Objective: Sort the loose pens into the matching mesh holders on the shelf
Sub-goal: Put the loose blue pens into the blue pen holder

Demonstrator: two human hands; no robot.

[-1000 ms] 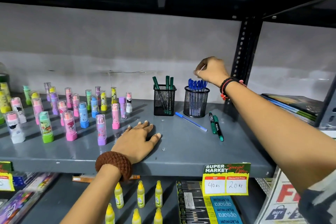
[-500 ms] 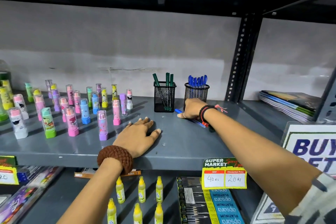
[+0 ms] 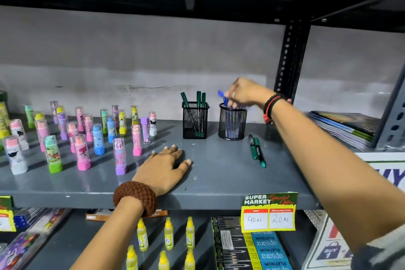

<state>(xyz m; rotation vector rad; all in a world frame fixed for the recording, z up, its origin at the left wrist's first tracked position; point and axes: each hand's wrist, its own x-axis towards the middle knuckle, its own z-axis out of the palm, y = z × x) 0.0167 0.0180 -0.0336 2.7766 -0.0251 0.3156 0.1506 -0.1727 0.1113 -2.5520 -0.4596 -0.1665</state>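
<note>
My right hand (image 3: 246, 92) hovers over the round mesh holder (image 3: 232, 124) and grips a blue pen (image 3: 222, 95), whose lower end reaches into the holder among other blue pens. The square mesh holder (image 3: 195, 120) to its left holds three green pens. Two green pens (image 3: 256, 149) lie loose on the grey shelf (image 3: 219, 173), right of the round holder. My left hand (image 3: 164, 166) rests flat on the shelf near its front edge, fingers spread, holding nothing.
Several pastel eraser sticks (image 3: 81, 133) stand across the shelf's left half. A stack of notebooks (image 3: 344, 127) lies beyond the black upright post (image 3: 287, 57) at the right. A price tag (image 3: 268, 212) hangs from the shelf edge; yellow glue bottles (image 3: 168, 234) stand below.
My right hand picked the loose blue pen up from the shelf and raised it over the round holder. The left hand stayed put.
</note>
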